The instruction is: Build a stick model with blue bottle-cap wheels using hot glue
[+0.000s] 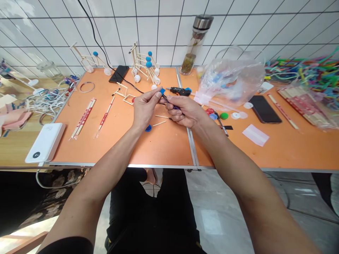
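Head: orange tabletop point(169, 150), tiled wall point(148, 30)

looks like a craft workshop tbh: glue gun point(180, 91) and stick models point(148, 64) on the orange table point(119, 148), tiled wall point(169, 31) behind it, pipe cleaners point(304, 70) on its right

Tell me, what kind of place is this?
Probably a craft workspace, though I can't tell whether it's at home or in a workshop. It has stick models with blue balls, what looks like a glue gun, and colourful strands.
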Action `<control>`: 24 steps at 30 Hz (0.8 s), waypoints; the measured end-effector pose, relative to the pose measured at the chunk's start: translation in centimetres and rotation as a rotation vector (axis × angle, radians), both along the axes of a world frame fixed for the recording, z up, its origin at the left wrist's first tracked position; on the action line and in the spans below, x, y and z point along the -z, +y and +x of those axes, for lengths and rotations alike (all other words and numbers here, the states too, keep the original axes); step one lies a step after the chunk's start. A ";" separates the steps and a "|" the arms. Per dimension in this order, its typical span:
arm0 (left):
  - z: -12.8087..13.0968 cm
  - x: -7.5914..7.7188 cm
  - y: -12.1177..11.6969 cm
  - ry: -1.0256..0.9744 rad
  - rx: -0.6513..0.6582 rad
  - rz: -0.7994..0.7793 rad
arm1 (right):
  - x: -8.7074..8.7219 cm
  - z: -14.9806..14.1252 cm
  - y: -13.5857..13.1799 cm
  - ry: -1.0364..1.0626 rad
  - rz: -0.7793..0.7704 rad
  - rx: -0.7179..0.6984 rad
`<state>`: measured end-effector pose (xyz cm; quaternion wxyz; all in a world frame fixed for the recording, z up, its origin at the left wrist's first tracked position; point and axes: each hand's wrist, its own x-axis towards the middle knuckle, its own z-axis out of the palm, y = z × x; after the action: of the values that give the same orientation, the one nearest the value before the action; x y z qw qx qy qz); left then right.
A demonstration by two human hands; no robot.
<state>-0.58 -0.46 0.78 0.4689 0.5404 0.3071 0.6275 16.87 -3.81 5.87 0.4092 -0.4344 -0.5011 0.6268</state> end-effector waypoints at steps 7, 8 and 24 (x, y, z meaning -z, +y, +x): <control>0.2 0.3 0.2 0.014 -0.044 -0.055 | 1.9 -0.6 -0.4 -0.516 0.510 0.222; 0.3 0.4 0.2 0.017 -0.046 -0.077 | 2.4 -0.8 -0.6 -0.694 0.648 0.287; 0.4 0.1 0.1 -0.121 0.081 -0.070 | -0.3 0.5 -0.2 -0.139 0.071 -0.042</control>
<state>-0.17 -0.32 0.70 0.5303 0.4968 0.2779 0.6283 17.35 -3.99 6.22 0.3753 -0.4512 -0.5592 0.5856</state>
